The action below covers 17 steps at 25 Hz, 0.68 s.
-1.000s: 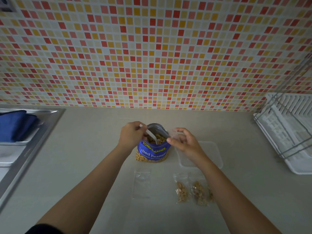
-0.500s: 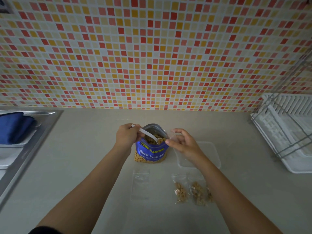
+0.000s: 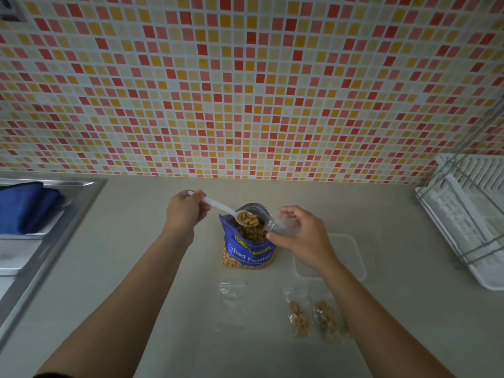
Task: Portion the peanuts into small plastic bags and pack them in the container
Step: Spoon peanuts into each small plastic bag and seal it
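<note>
head view: spoonful of peanuts above the pouch

the left hand (image 3: 185, 214) curls its fingers (image 3: 201, 211) round a white spoon (image 3: 218, 205) heaped with peanuts (image 3: 247, 219) over the open blue pouch (image 3: 249, 253). the right hand (image 3: 302, 237) pinches a small clear bag (image 3: 281, 223) beside it. lower on the worktop (image 3: 128, 230): an empty bag (image 3: 233, 304), two filled bags (image 3: 300, 317), the container (image 3: 353, 257) at centre right.

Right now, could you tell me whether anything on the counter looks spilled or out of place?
Nothing stands out: the peanut pouch stands upright, the loaded spoon is over its mouth, and no loose peanuts show on the counter.
</note>
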Tool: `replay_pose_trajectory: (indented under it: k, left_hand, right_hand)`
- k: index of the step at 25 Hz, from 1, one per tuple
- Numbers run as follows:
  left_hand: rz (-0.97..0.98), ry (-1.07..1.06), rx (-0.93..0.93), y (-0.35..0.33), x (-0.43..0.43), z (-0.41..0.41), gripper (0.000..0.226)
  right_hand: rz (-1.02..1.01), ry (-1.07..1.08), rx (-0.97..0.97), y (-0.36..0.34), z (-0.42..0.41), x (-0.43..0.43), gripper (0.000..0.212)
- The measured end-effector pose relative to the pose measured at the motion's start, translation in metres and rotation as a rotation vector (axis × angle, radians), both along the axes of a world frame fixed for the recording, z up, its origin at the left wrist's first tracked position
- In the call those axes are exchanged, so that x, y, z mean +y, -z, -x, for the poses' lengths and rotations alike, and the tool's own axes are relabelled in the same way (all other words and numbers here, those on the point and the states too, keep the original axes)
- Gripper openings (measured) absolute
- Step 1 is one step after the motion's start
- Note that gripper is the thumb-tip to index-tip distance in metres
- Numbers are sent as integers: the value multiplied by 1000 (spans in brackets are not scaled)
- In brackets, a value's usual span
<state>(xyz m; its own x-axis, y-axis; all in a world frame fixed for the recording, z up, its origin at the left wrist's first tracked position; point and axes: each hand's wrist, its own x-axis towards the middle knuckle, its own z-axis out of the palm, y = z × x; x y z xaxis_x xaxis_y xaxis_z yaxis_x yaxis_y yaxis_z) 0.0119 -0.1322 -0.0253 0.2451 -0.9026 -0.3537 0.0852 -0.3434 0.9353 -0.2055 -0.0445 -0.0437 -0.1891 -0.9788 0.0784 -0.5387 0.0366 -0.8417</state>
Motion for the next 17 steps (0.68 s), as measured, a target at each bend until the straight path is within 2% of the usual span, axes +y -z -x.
replay_pose_trajectory:
  k: [5, 8, 10, 12, 14, 15, 17]
  left_hand:
    - [30, -16, 32, -24, -8, 0, 17]
    - [111, 86, -56, -39, 1, 10, 21]
    - [285, 208, -191, -50, 15, 17, 21]
    - [561, 354, -428, -64, 33, 23, 20]
    - [814, 376, -650, -74, 44, 25, 20]
    - [865, 308, -660, -76, 44, 24, 19]
    - [778, 119, -447, -79, 36, 20, 18]
  right_hand:
    - [42, 23, 100, 0, -15, -9, 52]
    - [71, 27, 53, 0, -25, -11, 50]
    - [96, 37, -27, 0, -30, -9, 48]
    - [105, 65, -158, -1, -34, -9, 45]
    - [113, 109, -305, -3, -37, -11, 43]
    - [119, 132, -356, -3, -37, -12, 42]
    - [125, 164, -414, -3, -33, -12, 44]
